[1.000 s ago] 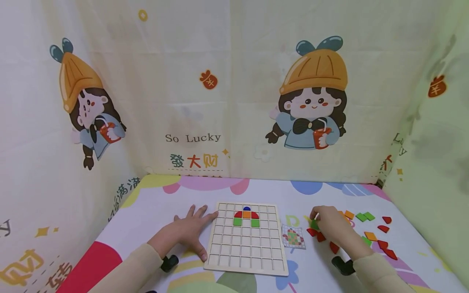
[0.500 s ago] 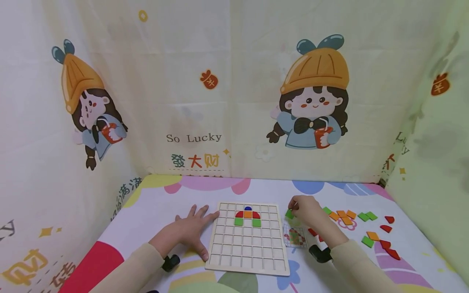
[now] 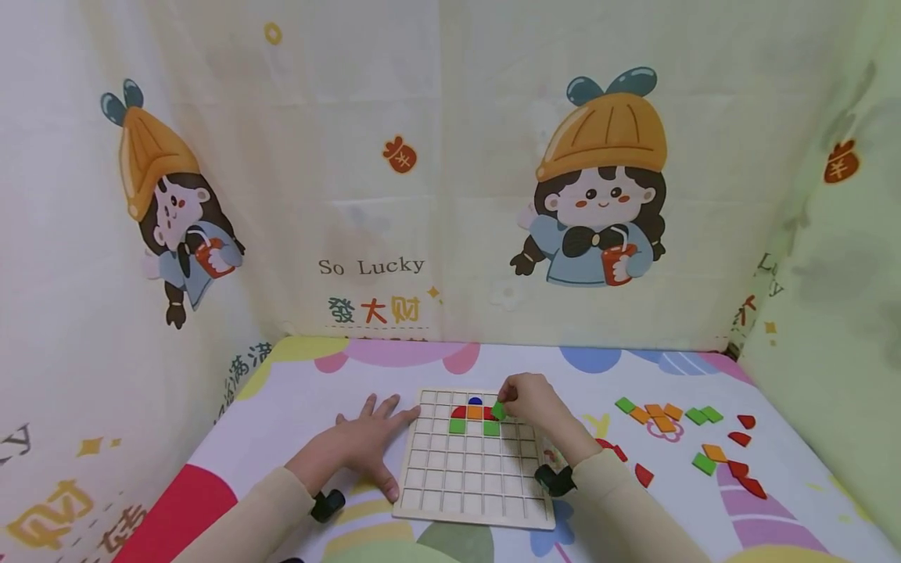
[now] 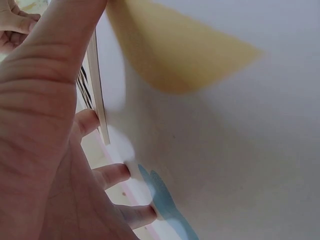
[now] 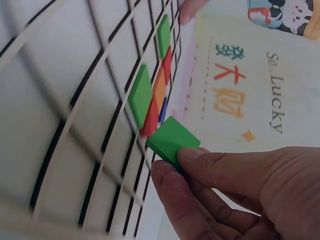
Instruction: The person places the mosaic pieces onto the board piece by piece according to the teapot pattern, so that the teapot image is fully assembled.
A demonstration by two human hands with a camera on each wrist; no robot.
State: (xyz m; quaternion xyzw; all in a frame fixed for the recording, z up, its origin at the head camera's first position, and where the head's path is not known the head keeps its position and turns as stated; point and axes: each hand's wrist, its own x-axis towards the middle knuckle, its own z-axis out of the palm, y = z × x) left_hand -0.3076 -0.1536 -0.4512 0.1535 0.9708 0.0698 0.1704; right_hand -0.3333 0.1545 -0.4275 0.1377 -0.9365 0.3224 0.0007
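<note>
Between thumb and fingers of our right hand (image 3: 533,400) we pinch a flat green square tile (image 5: 172,137) over the far right part of the pale wooden grid board (image 3: 479,522), near a red round-cornered tile (image 5: 150,119); we cannot tell whether the two touch. Our left hand (image 3: 369,442) spreads straight fingers at the board's left edge. Loose orange tiles (image 3: 661,423) lie right of the board.

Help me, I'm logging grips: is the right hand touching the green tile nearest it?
Touching: the right wrist view shows the right hand pinching the green tile, thumb overlapping its face.
</note>
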